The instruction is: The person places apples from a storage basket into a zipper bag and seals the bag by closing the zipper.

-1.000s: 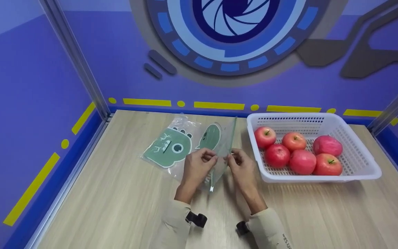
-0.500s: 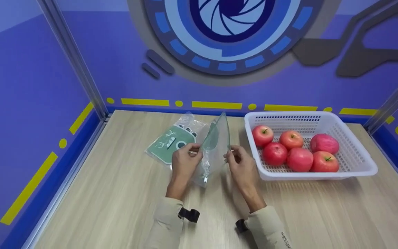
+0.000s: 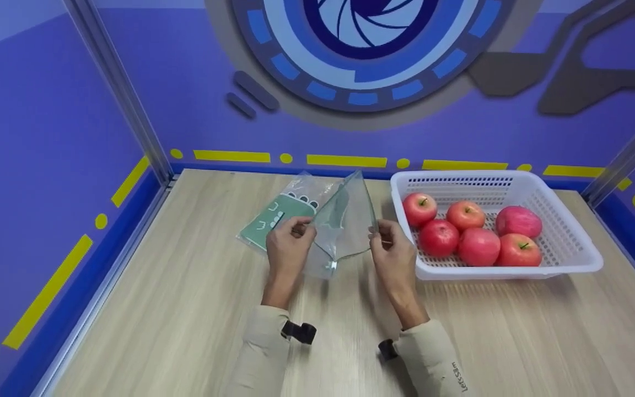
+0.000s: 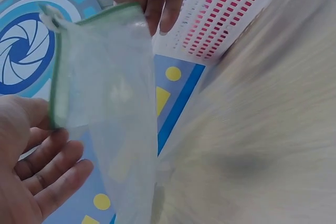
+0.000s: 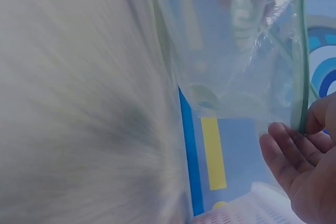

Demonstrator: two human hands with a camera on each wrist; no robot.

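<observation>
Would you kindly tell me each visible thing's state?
Held bag: mouth spread open.
Other bag: lying on the table; whether sealed, unclear.
White basket: upright, uncovered, partly filled.
Six apples: resting in the basket.
Left grip: pinching the held bag's edge.
Right grip: pinching the opposite edge.

Small dark lettering on a sleeve, apparently "Let'sSlim".
The print [image 3: 459, 377] runs lengthwise along the outer side of the person's beige right sleeve [image 3: 430, 355], between the cuff and the lower edge of the head view. It stands sideways, in one line; "Let's" and a capital S are fairly clear, while the last small letters, seemingly "lim", are less certain.
</observation>
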